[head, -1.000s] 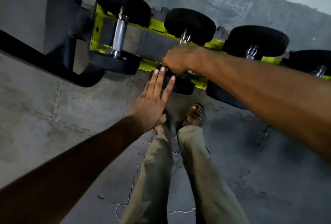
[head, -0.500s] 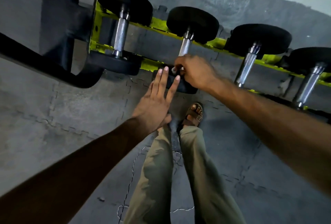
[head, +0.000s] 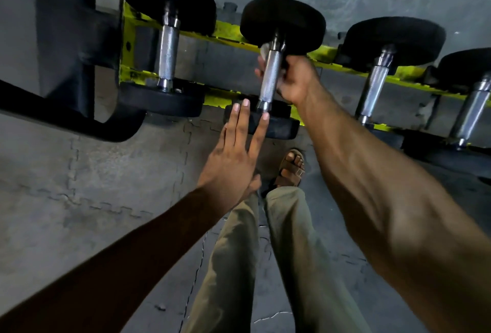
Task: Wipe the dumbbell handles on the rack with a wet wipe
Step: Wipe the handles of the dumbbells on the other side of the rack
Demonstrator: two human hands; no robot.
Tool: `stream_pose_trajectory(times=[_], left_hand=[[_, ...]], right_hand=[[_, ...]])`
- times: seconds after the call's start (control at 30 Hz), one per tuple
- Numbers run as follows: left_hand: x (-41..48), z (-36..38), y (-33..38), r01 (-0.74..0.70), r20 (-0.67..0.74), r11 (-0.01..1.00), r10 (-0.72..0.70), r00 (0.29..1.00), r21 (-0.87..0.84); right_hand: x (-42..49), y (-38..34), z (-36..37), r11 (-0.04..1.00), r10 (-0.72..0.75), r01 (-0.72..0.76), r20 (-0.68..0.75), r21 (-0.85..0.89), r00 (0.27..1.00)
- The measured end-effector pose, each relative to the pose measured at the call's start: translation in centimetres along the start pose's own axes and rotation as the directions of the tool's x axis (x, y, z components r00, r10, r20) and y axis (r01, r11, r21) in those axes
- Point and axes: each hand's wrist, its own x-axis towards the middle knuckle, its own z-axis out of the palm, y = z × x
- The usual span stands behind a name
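Dumbbell handle in hand [head: 269,77]: second from the left on the yellow rack [head: 228,32].
Right hand [head: 295,80]: fingers curled round that handle from behind, pressing the wet wipe [head: 263,52] to its upper end.
Left hand [head: 233,151]: fingers straight, tips on the near head [head: 279,125].
Done: first handle [head: 168,58], I cannot tell.
To do: I judge the third handle [head: 372,88] and fourth handle [head: 470,117].

The handle [head: 269,77] in the grip of the right hand [head: 297,80] is bright metal with a fine knurled, rough finish; the collar [head: 263,106] below the grip is smooth and glossy. The wet wipe [head: 263,52], showing just above the grip, is a pale, soft, crumpled sheet. The heads [head: 283,21] above and below the grip are matt black. Behind the grip, the rail [head: 228,33] carries chipped yellow paint.
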Motion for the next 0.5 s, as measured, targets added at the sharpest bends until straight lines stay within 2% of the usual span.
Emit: stream_pose_trajectory(times=[0.07,0.1,0.2,0.33,0.4,0.43,0.5], left_hand=[[0.2,0.3,-0.1,-0.001,-0.016,1.0,0.001,1.0,0.008],[0.3,0.3,-0.2,-0.004,-0.02,1.0,0.004,1.0,0.011],[0.1,0.1,-0.2,-0.018,-0.004,1.0,0.018,1.0,0.011],[0.1,-0.1,-0.5,-0.031,0.0,0.999,0.031,1.0,0.008],[0.2,0.0,-0.5,-0.024,-0.002,1.0,0.024,1.0,0.002],[0.2,0.0,-0.5,-0.019,-0.002,1.0,0.019,1.0,-0.004],[0.2,0.2,-0.5,-0.017,-0.007,1.0,0.017,1.0,-0.007]], right_hand=[[1.5,-0.3,0.9,0.989,0.003,0.004,-0.043,0.148,0.999],[1.6,0.0,1.0,0.99,-0.02,0.031,-0.083,0.139,0.996],[0.3,1.6,-0.1,0.986,-0.156,0.163,-0.199,0.021,0.968],[-0.2,0.8,-0.5,0.912,-0.41,0.369,-0.327,-0.181,0.852],[0.0,0.8,-0.3,0.794,-0.585,0.45,-0.309,-0.409,0.75],[-0.3,1.2,-0.5,0.682,-0.684,0.487,-0.241,-0.546,0.689],[-1.7,2.5,-1.0,0.367,-0.824,0.543,0.006,-0.755,0.566]])
